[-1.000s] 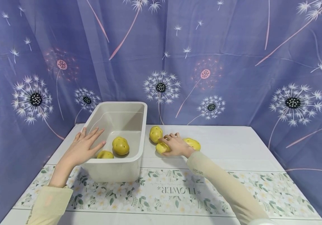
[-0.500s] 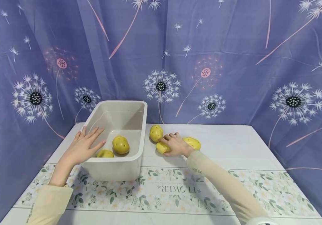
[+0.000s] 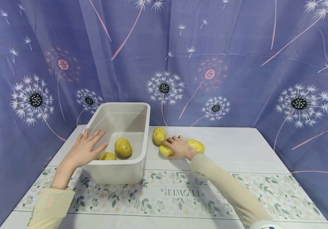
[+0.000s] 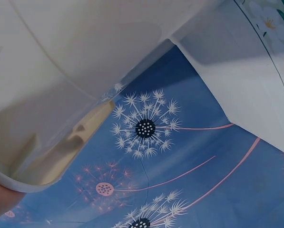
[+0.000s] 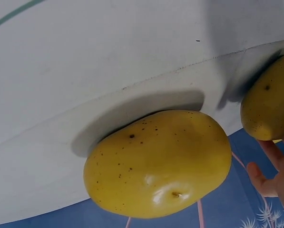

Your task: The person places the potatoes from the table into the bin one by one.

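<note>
My left hand (image 3: 84, 149) rests over the left side of a pale grey plastic bin (image 3: 115, 173), fingers spread and fairly straight. Two yellow potatoes lie inside, one mid-floor (image 3: 123, 147) and one partly hidden behind the front rim. To the right of the bin, my right hand (image 3: 179, 147) grips a potato (image 3: 165, 150) from above, fingers curled over it. In the right wrist view this gripped potato (image 5: 270, 99) shows at the right edge, with part of the hand below. Just behind it sits another potato (image 3: 159, 136).
A further potato (image 3: 196, 146) lies right of my right hand, large in the right wrist view. The white table (image 3: 226, 143) carries a floral printed strip (image 3: 181, 203) along its front. A blue dandelion-patterned curtain (image 3: 238, 79) stands behind and at both sides.
</note>
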The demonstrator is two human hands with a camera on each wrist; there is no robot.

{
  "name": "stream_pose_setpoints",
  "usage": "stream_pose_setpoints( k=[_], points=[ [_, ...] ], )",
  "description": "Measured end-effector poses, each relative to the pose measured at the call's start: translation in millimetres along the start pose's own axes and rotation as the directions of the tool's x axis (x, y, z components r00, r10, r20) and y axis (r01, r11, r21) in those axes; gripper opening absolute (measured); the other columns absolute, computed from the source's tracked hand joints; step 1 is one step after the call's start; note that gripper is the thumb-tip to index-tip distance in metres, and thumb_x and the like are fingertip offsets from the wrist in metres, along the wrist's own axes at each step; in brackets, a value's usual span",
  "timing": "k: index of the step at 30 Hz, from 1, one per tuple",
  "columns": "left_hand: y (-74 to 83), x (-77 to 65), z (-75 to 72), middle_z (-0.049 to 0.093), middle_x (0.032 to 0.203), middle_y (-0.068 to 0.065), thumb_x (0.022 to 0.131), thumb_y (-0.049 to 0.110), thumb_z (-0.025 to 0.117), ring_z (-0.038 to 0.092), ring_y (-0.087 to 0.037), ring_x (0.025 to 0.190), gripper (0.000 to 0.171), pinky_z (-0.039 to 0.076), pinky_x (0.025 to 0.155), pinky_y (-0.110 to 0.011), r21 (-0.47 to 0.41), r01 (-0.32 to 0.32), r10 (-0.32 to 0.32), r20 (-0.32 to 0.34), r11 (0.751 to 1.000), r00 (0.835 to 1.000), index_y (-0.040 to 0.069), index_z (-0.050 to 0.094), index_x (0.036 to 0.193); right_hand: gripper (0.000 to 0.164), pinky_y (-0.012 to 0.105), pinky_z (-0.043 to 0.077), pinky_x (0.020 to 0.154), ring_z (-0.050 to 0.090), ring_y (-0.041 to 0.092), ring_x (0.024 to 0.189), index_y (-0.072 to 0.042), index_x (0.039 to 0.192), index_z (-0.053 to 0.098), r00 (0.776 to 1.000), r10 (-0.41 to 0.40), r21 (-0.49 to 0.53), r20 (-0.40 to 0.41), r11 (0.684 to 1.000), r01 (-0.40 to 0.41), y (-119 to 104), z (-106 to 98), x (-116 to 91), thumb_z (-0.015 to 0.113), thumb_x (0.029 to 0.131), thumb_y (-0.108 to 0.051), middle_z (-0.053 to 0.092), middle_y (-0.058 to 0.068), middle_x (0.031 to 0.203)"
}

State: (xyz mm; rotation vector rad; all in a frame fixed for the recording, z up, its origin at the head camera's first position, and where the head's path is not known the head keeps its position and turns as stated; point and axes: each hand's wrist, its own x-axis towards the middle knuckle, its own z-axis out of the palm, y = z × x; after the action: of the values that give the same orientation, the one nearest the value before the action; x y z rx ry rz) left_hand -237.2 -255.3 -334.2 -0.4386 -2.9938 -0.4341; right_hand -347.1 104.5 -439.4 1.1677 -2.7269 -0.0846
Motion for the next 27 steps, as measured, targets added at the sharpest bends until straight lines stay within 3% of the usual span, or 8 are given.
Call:
stream_pose_setpoints(
  k=[27],
  points=[
    [-0.5, -0.5, 1.1, 0.020, 0.146, -0.021, 0.091, 0.051, 0.035, -0.002, -0.051, 0.131, 0.063, 0.000, 0.105, -0.063, 0.000, -0.002, 0.002, -0.007, 1.000, 1.000, 0.015, 0.024, 0.142, 0.064, 0.052, 0.039, 0.083, 0.050, 0.026, 0.100, -0.021, 0.124, 0.050, 0.998, -0.021, 0.009, -0.066, 1.000, 0.021, 5.3, -7.3, 0.5, 0.074, 0.067, -0.036, 0.057, 0.007, 0.112]
  ],
)
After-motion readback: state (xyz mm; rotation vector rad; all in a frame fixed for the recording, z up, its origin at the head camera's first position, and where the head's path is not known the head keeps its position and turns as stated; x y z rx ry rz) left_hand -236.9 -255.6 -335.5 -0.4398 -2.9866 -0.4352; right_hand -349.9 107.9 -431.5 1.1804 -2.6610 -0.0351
